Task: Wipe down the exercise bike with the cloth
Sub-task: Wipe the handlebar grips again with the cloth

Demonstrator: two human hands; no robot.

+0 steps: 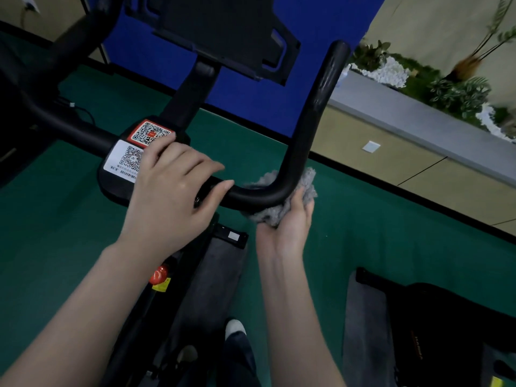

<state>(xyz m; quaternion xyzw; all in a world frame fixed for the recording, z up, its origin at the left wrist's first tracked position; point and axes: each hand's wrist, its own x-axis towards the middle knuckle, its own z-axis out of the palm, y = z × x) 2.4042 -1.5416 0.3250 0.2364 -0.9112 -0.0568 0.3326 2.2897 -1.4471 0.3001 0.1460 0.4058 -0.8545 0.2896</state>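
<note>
1. your left hand (170, 196) lies on top of the exercise bike (181, 107) at the middle of its black handlebar (251, 195). the fingers are stretched out fairly straight towards the right, draped over the bar rather than wrapped round it, so the hand is open and grips nothing.
2. your right hand (287, 222) is turned palm up below the bend where the handlebar rises into its right upright. its fingers are curled round the grey cloth (305, 181) and hold it bunched against the underside of that bend.
3. the cloth touches the bar at the corner. fluffy edges stick out behind the bar and to its right, and a fold hangs below it by your palm.
4. two code labels sit on the centre plate just beside your left hand, a red sticker (150, 132) above and a white sticker (125, 157) below. your fingers cover part of each.
5. the picture is slightly blurred around both hands.
6. a red knob (159, 275) shows under your left forearm, on the bike frame.
7. the bike stands on a green floor (363, 233), and a planter (446, 85) with leaves and white pebbles runs along the upper right.
</note>
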